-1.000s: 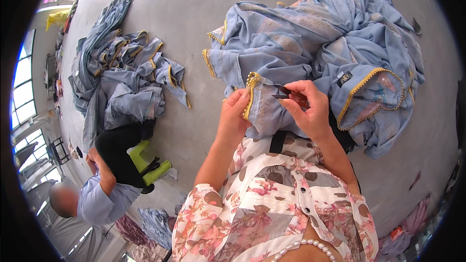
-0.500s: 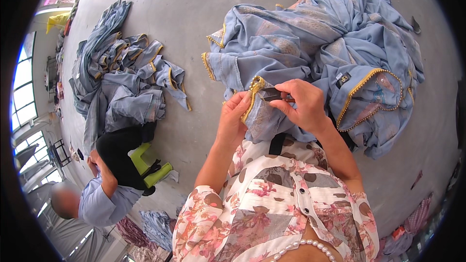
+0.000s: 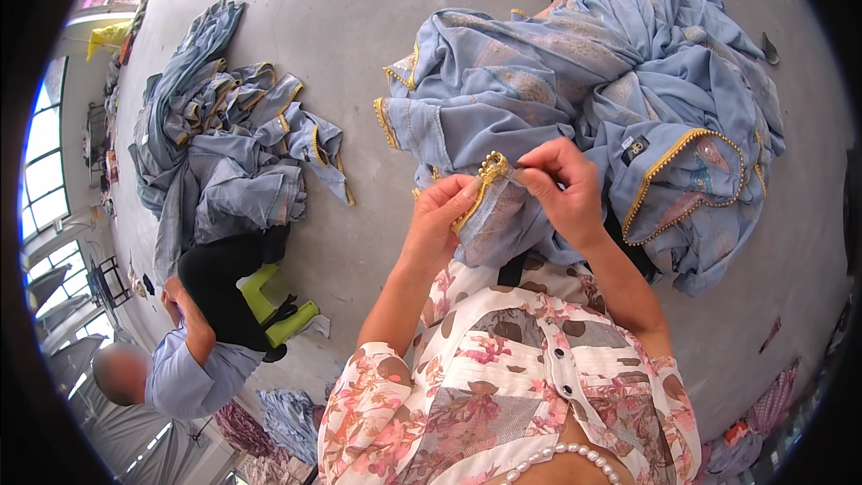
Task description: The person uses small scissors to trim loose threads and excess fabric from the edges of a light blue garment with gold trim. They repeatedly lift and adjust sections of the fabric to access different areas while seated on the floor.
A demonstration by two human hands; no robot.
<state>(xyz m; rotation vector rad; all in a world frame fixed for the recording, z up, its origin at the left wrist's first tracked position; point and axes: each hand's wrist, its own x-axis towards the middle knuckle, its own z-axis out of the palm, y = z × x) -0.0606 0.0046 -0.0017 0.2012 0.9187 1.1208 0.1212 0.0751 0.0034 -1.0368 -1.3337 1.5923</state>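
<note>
My left hand (image 3: 437, 216) pinches the edge of a light blue cloth (image 3: 496, 226) between thumb and fingers. A gold beaded trim (image 3: 489, 178) runs along that edge and stands up past the fingertips. Just right of the trim, my right hand (image 3: 567, 190) has its thumb and forefinger pressed together. What lies between them is too small to make out, and the dark snips are not visible now. The cloth belongs to a large heap of blue patterned fabric (image 3: 512, 63) over my lap, with gold trim on several edges and a black label (image 3: 635, 149).
To the left, a seated person (image 3: 202, 364) in a light blue shirt is beside another blue gold-trimmed fabric pile (image 3: 233, 162) and a lime-green stool (image 3: 274, 314). Grey floor (image 3: 359, 0) lies around the heaps. More fabric (image 3: 292, 422) is at lower left.
The dark snips in my right hand have gone out of sight. Its fingers now pinch close by the trim. My left hand has shifted slightly right with the gold edge.
</note>
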